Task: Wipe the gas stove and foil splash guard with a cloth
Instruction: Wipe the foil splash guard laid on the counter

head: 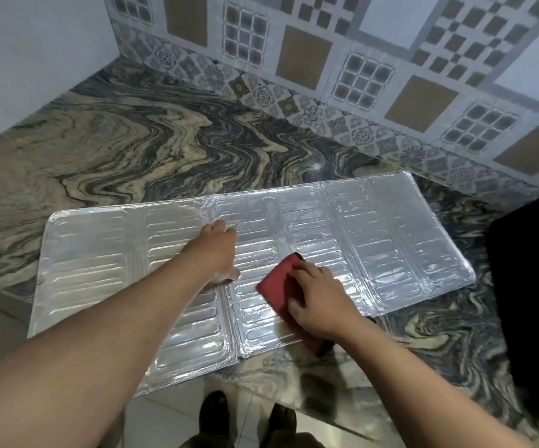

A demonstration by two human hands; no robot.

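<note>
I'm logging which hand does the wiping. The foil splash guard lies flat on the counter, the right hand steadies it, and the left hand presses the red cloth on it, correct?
The hands are swapped. In the head view the right hand presses the red cloth on the foil splash guard, which lies flat on the counter, while the left hand steadies it.

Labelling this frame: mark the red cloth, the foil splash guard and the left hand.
red cloth (278, 287): head view, exposed left part.
foil splash guard (391, 240): head view, bare right panel.
left hand (218, 250): head view, back of hand.

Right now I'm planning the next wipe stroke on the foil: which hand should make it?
The right hand: it already presses the red cloth flat on the foil. The left hand rests bare on the foil, apparently steadying it.
</note>
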